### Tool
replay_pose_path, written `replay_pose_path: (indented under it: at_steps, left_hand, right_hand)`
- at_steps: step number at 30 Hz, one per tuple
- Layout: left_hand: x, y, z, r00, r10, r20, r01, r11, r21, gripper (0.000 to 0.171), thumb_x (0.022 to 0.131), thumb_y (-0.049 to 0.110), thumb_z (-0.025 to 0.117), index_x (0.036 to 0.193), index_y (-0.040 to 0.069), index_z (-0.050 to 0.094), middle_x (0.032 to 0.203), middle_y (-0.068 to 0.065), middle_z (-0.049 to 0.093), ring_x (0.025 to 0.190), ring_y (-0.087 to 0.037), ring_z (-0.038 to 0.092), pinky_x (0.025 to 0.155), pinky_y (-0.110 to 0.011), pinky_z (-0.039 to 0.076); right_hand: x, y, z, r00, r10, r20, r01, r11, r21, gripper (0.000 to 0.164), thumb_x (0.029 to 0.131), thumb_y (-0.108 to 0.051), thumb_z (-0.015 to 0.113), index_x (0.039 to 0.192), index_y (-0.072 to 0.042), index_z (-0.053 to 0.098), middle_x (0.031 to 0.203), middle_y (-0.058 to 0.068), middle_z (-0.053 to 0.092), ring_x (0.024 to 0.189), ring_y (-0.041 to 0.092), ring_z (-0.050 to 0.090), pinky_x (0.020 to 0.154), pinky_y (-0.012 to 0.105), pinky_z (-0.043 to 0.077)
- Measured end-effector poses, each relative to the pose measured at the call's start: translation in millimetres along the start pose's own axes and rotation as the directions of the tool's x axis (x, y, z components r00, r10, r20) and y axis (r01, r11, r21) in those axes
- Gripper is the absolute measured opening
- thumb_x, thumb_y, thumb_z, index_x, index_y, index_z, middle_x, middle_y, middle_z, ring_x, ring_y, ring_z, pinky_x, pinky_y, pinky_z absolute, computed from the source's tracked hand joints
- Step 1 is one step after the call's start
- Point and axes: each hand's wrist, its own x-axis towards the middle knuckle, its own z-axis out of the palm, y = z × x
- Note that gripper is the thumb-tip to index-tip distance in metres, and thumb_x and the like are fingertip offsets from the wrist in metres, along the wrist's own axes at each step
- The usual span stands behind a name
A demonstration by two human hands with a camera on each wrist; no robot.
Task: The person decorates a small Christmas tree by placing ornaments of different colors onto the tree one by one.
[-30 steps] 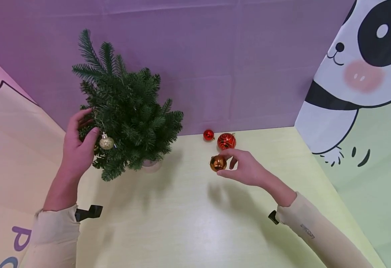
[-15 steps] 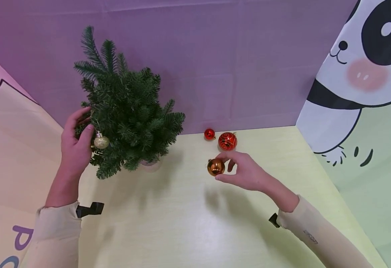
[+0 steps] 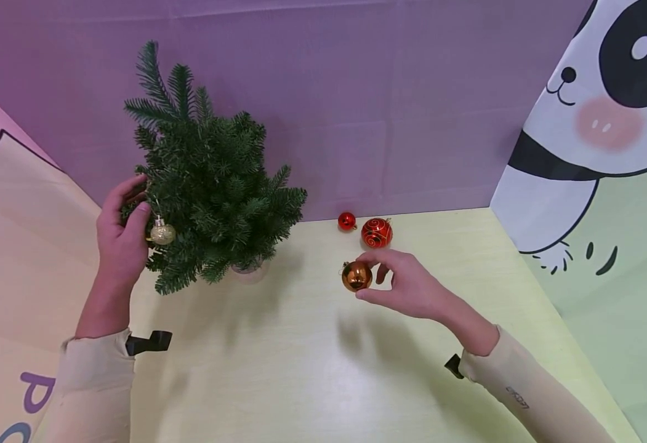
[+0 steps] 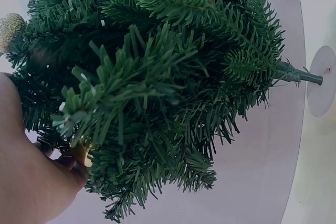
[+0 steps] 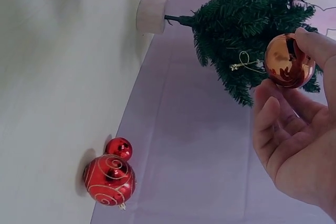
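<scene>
A small artificial Christmas tree [image 3: 212, 191] leans up to the left on its pale round base [image 5: 151, 15]. My left hand [image 3: 118, 237] grips the branches on its left side, thumb and fingertips partly sunk in the needles. Beside the thumb hangs a glittery pale-gold bauble [image 3: 162, 232]; another shiny gold bauble [image 4: 81, 154] shows among the needles by my fingers in the left wrist view. My right hand [image 3: 406, 283] pinches a shiny copper-coloured bauble [image 3: 356, 277] between thumb and fingers above the table. Its thin hanging loop [image 5: 244, 61] points toward the tree.
A small plain red bauble [image 3: 347, 221] and a larger red bauble with gold swirls [image 3: 377, 233] lie on the pale table [image 3: 301, 369] near its back edge. Behind stands a purple cloth wall [image 3: 323, 111], with a panda-printed panel [image 3: 611, 123] at the right.
My left hand has shifted a little left, and the tree's left branches with the glittery bauble swung the same way. The copper bauble moved slightly toward me in my right hand.
</scene>
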Motion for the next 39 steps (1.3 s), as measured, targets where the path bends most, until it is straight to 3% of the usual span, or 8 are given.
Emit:
replay_pose_path:
  at_steps: [12,15,19,23,31,39]
  left_hand:
    - [-10.6,9.4,8.9,0.99,-0.036,-0.137,0.045,0.997,0.061,0.04,0.1,0.004,0.04,0.134,0.011,0.058,0.129,0.003,0.054,0.118,-0.016,0.044,0.074,-0.022,0.034]
    - [-11.6,12.3,10.4,0.986,-0.043,-0.158,0.05,0.998,0.039,0.039,0.098,0.002,0.042,0.133,0.009,0.059,0.128,0.0,0.054,0.099,-0.013,0.049,0.069,-0.021,0.035]
    - [-11.8,15.9,11.4,0.982,-0.037,-0.187,0.051,0.996,0.069,0.04,0.098,0.001,0.041,0.132,0.009,0.06,0.127,-0.001,0.055,0.088,-0.011,0.047,0.062,-0.021,0.032]
    - [-13.6,18.5,12.6,0.971,-0.024,-0.239,0.044,0.996,0.08,0.04,0.097,-0.001,0.04,0.13,0.007,0.062,0.123,0.0,0.057,0.094,-0.011,0.048,0.063,-0.022,0.031]
    - [-13.1,19.3,12.1,0.962,-0.003,-0.273,0.01,1.0,0.024,0.035,0.096,-0.002,0.045,0.123,0.004,0.065,0.115,-0.003,0.061,0.079,-0.012,0.047,0.067,-0.021,0.035]
    - [-16.6,27.6,16.4,0.959,0.003,-0.282,0.013,0.998,0.053,0.032,0.099,0.001,0.044,0.124,0.004,0.065,0.118,-0.001,0.06,0.108,-0.015,0.052,0.082,-0.021,0.036]
  right_hand:
    - [25,13,-29,0.992,-0.124,0.033,0.123,0.992,0.015,0.043,0.079,-0.023,0.082,0.118,-0.021,0.063,0.1,-0.016,0.061,0.08,0.009,0.058,0.052,0.028,0.047]
    - [31,15,-38,0.987,-0.159,0.019,0.159,0.987,0.036,0.044,0.078,-0.021,0.083,0.117,-0.021,0.064,0.099,-0.016,0.062,0.08,0.009,0.058,0.053,0.029,0.047]
    - [41,19,-47,0.979,-0.203,0.016,0.202,0.977,0.068,0.044,0.078,-0.02,0.083,0.117,-0.02,0.064,0.098,-0.015,0.062,0.081,0.009,0.057,0.055,0.031,0.048]
    - [51,23,-55,0.972,-0.235,0.024,0.232,0.968,0.095,0.044,0.078,-0.02,0.083,0.118,-0.02,0.064,0.098,-0.014,0.062,0.08,0.009,0.057,0.055,0.032,0.048]
    - [59,21,-61,0.967,-0.255,0.011,0.253,0.961,0.112,0.046,0.078,-0.019,0.083,0.119,-0.02,0.064,0.098,-0.012,0.061,0.079,0.01,0.057,0.056,0.031,0.048]
    - [66,20,-63,0.965,-0.261,0.012,0.258,0.959,0.119,0.046,0.078,-0.019,0.083,0.119,-0.019,0.064,0.097,-0.012,0.06,0.079,0.01,0.057,0.057,0.03,0.048]
